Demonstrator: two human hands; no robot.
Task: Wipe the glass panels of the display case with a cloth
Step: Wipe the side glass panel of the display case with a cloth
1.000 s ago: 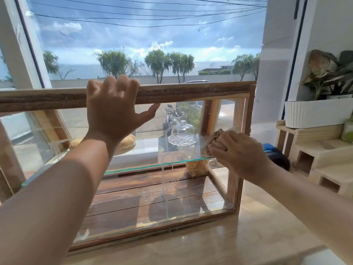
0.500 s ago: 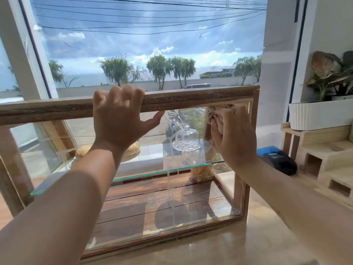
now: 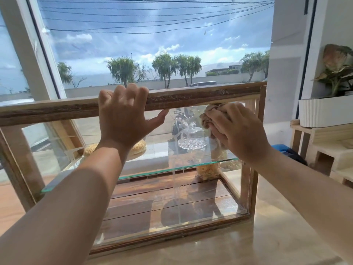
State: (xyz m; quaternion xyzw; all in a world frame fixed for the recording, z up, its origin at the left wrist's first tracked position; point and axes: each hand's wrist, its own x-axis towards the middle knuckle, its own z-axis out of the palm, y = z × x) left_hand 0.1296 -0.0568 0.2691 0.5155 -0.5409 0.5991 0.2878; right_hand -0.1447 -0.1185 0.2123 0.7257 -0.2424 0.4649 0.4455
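A wood-framed display case (image 3: pixel 200 97) with glass panels stands on the counter in front of me. My left hand (image 3: pixel 124 119) grips its top rail, fingers over the far side and thumb under. My right hand (image 3: pixel 238 134) presses a bunched tan cloth (image 3: pixel 211 112) against the front glass panel (image 3: pixel 172 213) at its upper right, just under the rail. Streaks show on the lower glass. Inside, a glass shelf (image 3: pixel 145 174) carries a small glass dome (image 3: pixel 192 137) and a round seeded bread (image 3: pixel 136 147).
The case stands on a pale stone counter (image 3: pixel 229 249) before a large window. To the right are light wooden shelves (image 3: pixel 328 142) with a white planter (image 3: pixel 324 111) and plant, and a blue and black object (image 3: pixel 288 152) behind my right forearm.
My right hand with the cloth rose from the mid-height of the right panel to the top under the rail, then shifted slightly left. The left hand kept its hold on the rail.
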